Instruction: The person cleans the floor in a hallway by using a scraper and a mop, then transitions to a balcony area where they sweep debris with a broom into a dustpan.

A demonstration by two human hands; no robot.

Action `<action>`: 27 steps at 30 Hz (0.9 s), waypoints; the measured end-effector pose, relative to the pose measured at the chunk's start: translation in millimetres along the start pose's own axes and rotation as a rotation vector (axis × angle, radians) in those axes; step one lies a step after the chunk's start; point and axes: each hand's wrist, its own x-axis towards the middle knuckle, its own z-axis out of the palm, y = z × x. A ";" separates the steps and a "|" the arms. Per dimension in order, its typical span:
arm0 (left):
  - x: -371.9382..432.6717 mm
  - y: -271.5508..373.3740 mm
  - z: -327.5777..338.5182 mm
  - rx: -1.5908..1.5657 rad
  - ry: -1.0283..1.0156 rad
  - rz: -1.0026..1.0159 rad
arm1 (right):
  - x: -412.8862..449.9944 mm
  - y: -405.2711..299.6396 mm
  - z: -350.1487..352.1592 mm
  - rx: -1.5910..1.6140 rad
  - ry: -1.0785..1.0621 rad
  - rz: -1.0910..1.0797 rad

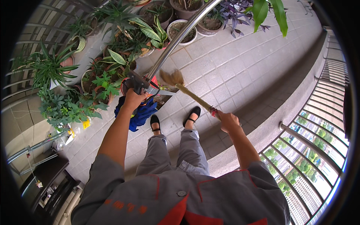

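Note:
My right hand grips a hand broom by its stick, just behind a red binding. Its brown bristle head, slightly blurred, is over the tiled floor near the flowerpots. My left hand is closed around a black handle. Below that hand a pan-like piece with debris shows partly; whether it joins the handle is hard to tell. Blue strips of cloth, like a mop head, hang beside my left wrist. A shiny metal pole runs from the top edge down to the black handle.
Potted plants crowd the left and far side, including a white-rimmed pot and a spider plant. A low ledge with metal railings curves along the right. Dark furniture stands lower left. Green leaves hang at the top.

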 end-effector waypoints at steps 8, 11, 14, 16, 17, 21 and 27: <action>-16.1 13.6 -14.9 -0.090 -0.147 -0.044 | -71.2 45.4 -2.9 0.091 0.158 0.121; -29.6 -15.5 -27.8 -0.121 -0.119 -0.033 | -59.0 30.9 -12.2 0.085 0.230 0.143; -40.4 -29.5 -44.2 -0.145 -0.121 -0.016 | -27.0 15.0 -7.5 0.163 0.269 0.204; -46.7 -41.1 -54.6 -0.123 -0.114 -0.011 | 1.6 -6.7 -1.0 0.189 0.211 0.241; -47.7 -44.5 -57.7 -0.121 -0.124 -0.008 | 12.7 -21.3 9.9 0.174 0.188 0.250; -47.2 -70.4 -63.0 -0.034 -0.148 -0.019 | 10.9 -81.4 45.7 0.058 0.057 0.120; -49.6 -55.8 -74.4 0.068 -0.162 -0.005 | -90.3 -53.7 52.2 0.244 0.027 0.050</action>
